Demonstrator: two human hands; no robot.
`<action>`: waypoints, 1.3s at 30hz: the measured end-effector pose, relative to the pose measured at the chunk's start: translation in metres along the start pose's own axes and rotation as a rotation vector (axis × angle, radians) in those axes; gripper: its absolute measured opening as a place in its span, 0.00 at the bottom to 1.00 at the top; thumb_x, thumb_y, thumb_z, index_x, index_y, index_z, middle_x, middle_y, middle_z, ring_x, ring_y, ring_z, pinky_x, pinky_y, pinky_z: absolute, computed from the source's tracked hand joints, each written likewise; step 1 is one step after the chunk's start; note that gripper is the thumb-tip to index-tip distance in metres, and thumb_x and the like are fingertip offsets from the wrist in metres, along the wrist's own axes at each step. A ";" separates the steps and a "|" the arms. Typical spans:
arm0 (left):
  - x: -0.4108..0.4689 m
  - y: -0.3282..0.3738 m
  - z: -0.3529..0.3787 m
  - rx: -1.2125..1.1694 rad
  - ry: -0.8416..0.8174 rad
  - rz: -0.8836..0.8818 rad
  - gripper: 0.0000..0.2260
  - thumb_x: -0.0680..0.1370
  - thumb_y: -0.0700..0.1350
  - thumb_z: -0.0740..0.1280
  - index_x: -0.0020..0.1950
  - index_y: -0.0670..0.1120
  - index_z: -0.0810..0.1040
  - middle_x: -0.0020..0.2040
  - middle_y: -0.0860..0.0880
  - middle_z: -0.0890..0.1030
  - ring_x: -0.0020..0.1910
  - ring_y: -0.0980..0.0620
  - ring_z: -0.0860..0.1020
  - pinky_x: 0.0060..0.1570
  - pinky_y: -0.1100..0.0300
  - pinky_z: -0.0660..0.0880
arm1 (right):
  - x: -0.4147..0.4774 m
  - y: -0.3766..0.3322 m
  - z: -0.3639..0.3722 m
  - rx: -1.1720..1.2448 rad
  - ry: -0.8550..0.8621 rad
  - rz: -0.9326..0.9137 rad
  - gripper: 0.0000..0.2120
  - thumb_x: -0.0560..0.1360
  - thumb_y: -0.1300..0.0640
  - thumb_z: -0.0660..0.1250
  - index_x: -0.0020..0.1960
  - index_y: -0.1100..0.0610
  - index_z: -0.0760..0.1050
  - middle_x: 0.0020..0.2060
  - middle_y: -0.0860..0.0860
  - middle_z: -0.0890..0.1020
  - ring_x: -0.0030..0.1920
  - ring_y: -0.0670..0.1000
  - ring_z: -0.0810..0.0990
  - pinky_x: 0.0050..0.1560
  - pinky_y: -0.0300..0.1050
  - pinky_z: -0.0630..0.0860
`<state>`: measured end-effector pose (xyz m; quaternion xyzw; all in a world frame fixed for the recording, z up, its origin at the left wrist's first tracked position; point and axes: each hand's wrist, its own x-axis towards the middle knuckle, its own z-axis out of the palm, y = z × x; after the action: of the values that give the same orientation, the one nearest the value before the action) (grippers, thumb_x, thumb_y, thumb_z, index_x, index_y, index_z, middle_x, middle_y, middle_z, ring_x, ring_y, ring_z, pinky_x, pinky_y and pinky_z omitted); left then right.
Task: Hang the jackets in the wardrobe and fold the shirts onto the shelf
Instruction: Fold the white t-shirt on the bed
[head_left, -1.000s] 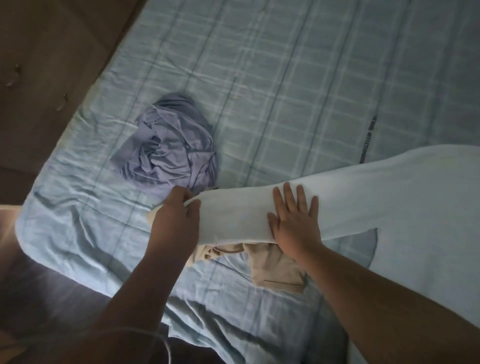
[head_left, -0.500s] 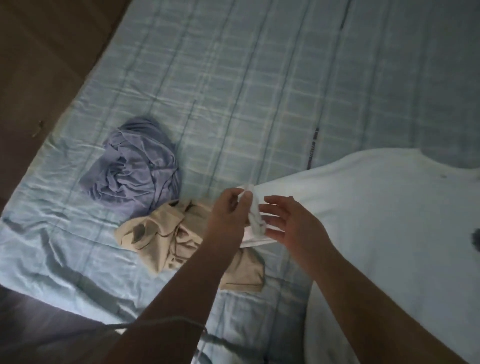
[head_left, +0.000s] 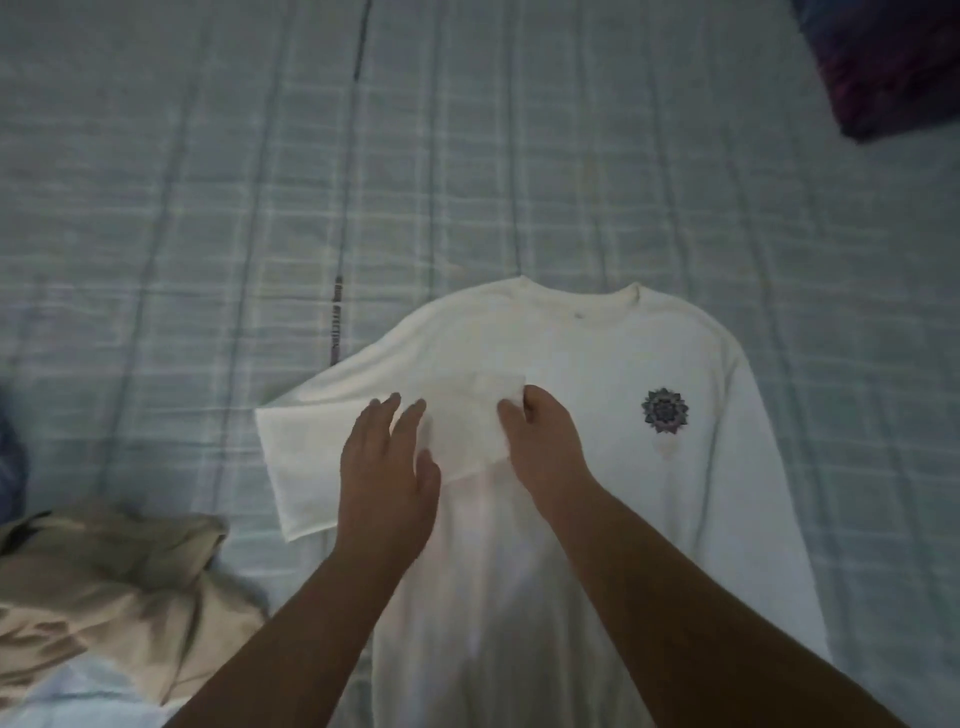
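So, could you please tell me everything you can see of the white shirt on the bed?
The white shirt lies flat, front up, on the checked bedspread, collar away from the person. It looks like soft knit with a round ribbed neck and a small dark flower-like emblem on the chest. One long sleeve is folded across the chest; the right hand pinches its cuff and the left hand rests open on the fold. Its hem runs out of view.

White long-sleeved shirt (head_left: 597, 519) flat, face-up on bedspread (head_left: 208, 208), left-side sleeve folded across chest
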<state>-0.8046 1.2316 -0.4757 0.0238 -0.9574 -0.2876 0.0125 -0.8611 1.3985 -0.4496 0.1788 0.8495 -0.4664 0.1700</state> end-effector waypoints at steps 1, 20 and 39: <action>0.006 0.008 0.016 0.082 -0.057 0.022 0.25 0.77 0.48 0.57 0.74 0.45 0.69 0.74 0.41 0.68 0.75 0.39 0.63 0.73 0.44 0.59 | 0.009 0.009 -0.015 -0.007 0.036 -0.012 0.10 0.79 0.55 0.61 0.44 0.59 0.75 0.38 0.52 0.79 0.41 0.52 0.77 0.42 0.45 0.70; 0.041 0.149 0.198 0.439 -0.364 0.180 0.27 0.81 0.57 0.49 0.80 0.53 0.57 0.80 0.43 0.57 0.79 0.40 0.53 0.74 0.36 0.52 | 0.086 0.186 -0.218 -0.225 0.282 0.167 0.11 0.79 0.55 0.59 0.43 0.60 0.73 0.37 0.53 0.76 0.41 0.58 0.76 0.42 0.44 0.66; 0.007 0.179 0.190 0.122 -0.424 0.446 0.23 0.73 0.45 0.56 0.67 0.42 0.73 0.64 0.43 0.76 0.67 0.40 0.70 0.68 0.46 0.67 | 0.000 0.254 -0.226 -0.278 0.446 0.143 0.17 0.70 0.64 0.69 0.59 0.60 0.75 0.53 0.58 0.77 0.54 0.59 0.76 0.59 0.54 0.72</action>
<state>-0.8256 1.4852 -0.5359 -0.2463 -0.9358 -0.2183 -0.1261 -0.7710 1.7187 -0.5204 0.3114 0.9071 -0.2812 0.0343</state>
